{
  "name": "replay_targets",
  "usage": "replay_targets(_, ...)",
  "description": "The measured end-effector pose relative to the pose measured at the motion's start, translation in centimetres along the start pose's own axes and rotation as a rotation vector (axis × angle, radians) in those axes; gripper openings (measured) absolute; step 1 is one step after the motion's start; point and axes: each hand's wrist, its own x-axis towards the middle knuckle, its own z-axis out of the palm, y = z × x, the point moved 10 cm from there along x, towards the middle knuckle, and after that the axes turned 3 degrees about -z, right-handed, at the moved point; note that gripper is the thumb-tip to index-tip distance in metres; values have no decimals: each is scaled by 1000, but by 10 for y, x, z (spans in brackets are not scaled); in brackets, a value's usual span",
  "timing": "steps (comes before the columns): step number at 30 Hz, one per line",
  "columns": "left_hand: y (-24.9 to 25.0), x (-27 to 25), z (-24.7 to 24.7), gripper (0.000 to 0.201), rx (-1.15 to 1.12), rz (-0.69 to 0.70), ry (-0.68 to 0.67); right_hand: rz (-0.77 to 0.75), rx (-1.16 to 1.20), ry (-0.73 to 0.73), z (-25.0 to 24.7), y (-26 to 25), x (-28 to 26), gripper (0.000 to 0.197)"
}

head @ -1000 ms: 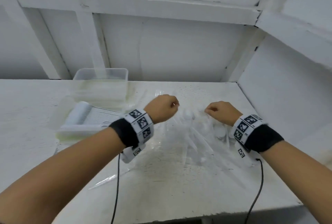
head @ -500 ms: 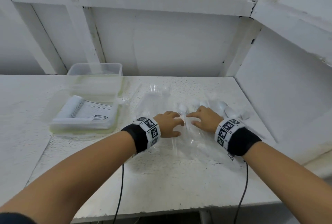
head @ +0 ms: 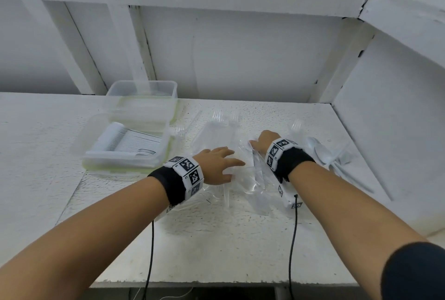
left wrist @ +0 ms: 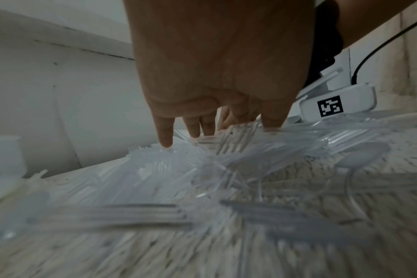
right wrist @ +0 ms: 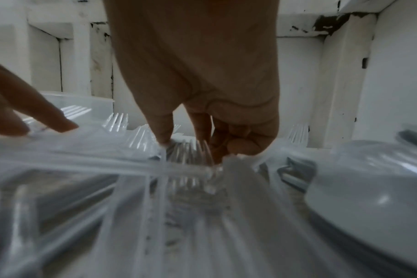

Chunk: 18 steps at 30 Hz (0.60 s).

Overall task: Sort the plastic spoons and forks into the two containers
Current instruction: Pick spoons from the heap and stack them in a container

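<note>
Plastic forks (head: 218, 128) — left hand (head: 218, 166) still flat, right hand (head: 263, 142) now pinching one.

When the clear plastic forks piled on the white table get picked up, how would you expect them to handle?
The clear plastic forks look thin and see-through, so probably very light. They lie crossed in a loose pile under the left hand and right hand, so lifting one may drag or scatter its neighbours. Their glossy surfaces suggest slipperiness, and the slender tines seem liable to snag or bend.
</note>
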Motion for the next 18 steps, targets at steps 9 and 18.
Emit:
replay_targets(9, -12, -1, -6, 60, -236, -37, -124, 40, 480, 72, -22, 22, 9, 45)
replay_targets(18, -6, 26, -57, 39, -423, -126, 132, -9, 870, 243, -47, 41, -10, 37)
